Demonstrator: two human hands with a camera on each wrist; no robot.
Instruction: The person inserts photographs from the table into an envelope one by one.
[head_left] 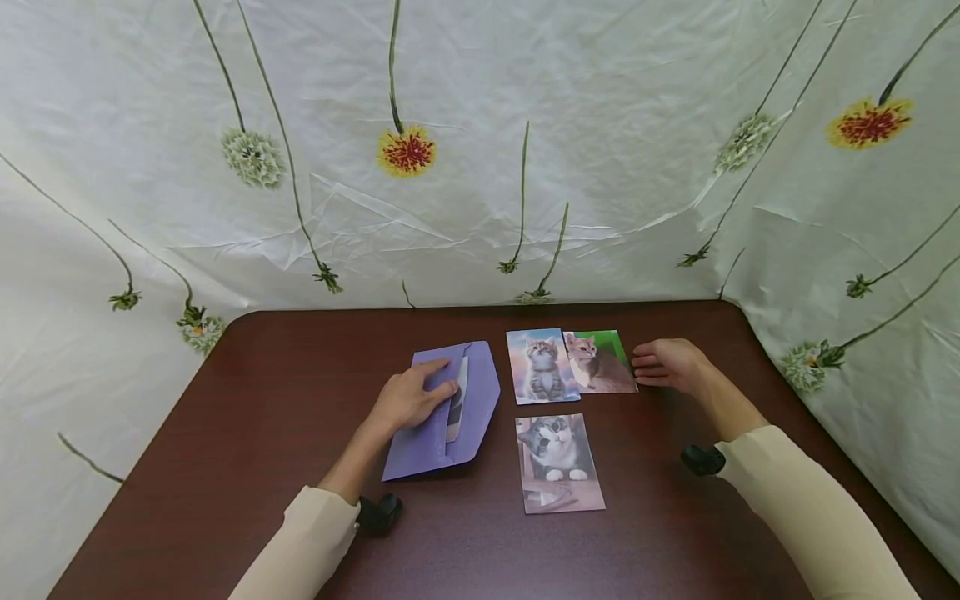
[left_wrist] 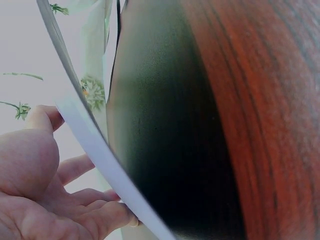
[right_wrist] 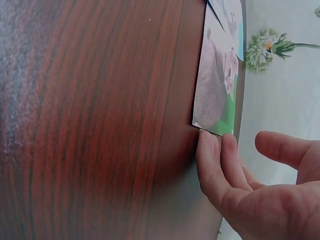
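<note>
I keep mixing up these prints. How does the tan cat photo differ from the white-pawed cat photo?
The tan cat photo has a green background; the white-pawed cat photo has a pinkish one. The tan cat photo touches the kitten photo; the white-pawed cat photo lies apart. The right hand is at the tan cat photo's edge; no hand touches the white-pawed cat photo. Both lie face up on the table.
</note>
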